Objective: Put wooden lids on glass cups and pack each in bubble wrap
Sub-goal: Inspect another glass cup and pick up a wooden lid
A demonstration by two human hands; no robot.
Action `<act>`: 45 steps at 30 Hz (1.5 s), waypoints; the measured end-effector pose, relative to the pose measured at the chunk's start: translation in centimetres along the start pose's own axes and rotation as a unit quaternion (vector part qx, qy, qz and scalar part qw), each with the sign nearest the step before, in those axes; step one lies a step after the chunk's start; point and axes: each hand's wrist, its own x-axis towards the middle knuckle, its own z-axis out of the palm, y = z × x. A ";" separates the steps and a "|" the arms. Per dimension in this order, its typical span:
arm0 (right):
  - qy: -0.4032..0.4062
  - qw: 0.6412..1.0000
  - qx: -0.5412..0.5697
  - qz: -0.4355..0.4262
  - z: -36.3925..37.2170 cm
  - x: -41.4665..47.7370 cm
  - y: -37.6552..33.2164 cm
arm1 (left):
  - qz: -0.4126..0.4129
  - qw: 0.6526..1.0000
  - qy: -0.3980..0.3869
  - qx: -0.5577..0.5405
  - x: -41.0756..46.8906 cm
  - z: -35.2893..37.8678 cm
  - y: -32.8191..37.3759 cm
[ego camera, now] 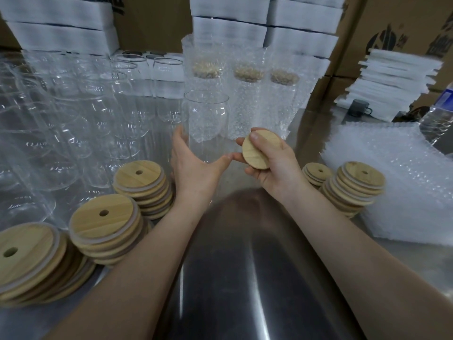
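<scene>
Two hands: left hand [193, 168] fingers curl round glass cup [207, 114], steadying it; right hand [274, 165] fingers pinch wooden lid [255, 155] beside cup, ready to cap

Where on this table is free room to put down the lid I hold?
The widest bare steel is the near middle of the table, between the left lid stacks and the right lid stacks. A smaller strip lies between the wrapped cups and the bubble wrap sheets. The left side is crowded with glass cups.
</scene>
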 end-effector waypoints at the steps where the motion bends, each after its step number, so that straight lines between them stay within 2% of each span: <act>1: -0.002 1.000 0.000 -0.005 0.0 0.0 -0.1 | 0.000 1.000 0.000 -0.002 0.0 0.0 0.0; 8: -0.043 0.998 0.044 0.008 0.3 -0.1 -0.7 | 0.002 1.000 0.007 -0.005 0.0 0.0 -0.1; 13: -0.083 0.989 0.119 0.040 0.7 -0.5 -1.0 | 0.000 1.000 0.008 -0.007 0.0 0.1 -0.1; 19: -0.084 0.973 0.204 0.061 0.8 -0.4 -1.5 | -0.008 1.000 0.006 -0.004 0.1 0.1 -0.1; 23: -0.073 0.979 0.184 0.050 0.5 -0.3 -1.5 | -0.012 1.000 0.004 -0.002 0.1 0.1 0.0; 34: -0.036 0.999 0.030 -0.016 0.2 -0.6 -1.4 | -0.016 1.000 0.003 0.006 0.0 0.0 0.2; 39: -0.053 0.997 0.045 -0.015 0.0 -0.5 -1.4 | -0.013 1.000 0.004 0.010 0.0 -0.1 0.3; 45: -0.119 0.988 0.100 0.015 0.1 -0.2 -1.0 | -0.011 1.000 0.000 0.007 -0.1 -0.1 0.3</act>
